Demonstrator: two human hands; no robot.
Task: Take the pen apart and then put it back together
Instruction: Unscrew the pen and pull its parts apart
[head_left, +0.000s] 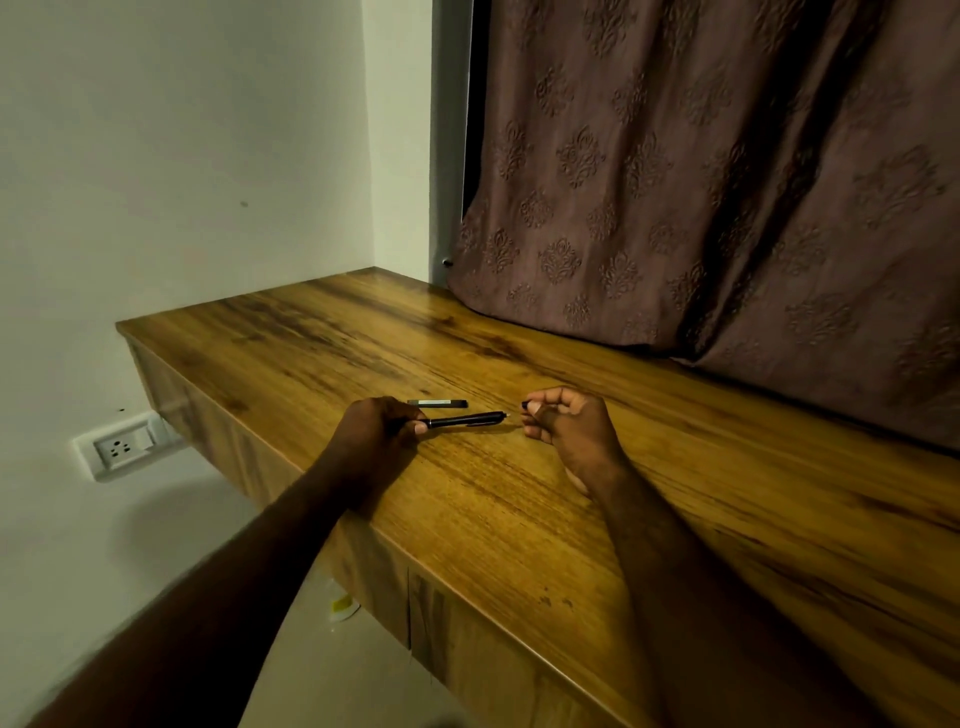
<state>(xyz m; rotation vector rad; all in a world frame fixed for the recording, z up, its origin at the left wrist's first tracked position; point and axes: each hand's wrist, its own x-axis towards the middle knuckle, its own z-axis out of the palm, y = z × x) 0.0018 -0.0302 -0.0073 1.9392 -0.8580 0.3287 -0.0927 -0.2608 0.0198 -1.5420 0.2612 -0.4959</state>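
Pen first: its slim, glossy black plastic barrel (465, 420) is held low and nearly level over the streaky, warm-toned wood-grain tabletop (519, 525), pale point aimed toward three o'clock. At nine o'clock of the barrel, the left hand (376, 431) grips the rear end with curled fingers and thumb. At three o'clock, just apart from the point, the right hand (566, 421) pinches a small dark rounded piece (525, 405) between thumb and forefinger; it is too small to identify. At twelve o'clock, just beyond the barrel, a short dark tube with a pale strip (438, 402) lies on the wood. The pen looks to be in parts, mid-task. The next move likely calls for lining the pinched piece up with the barrel's axis, with a firm hold on slick plastic.
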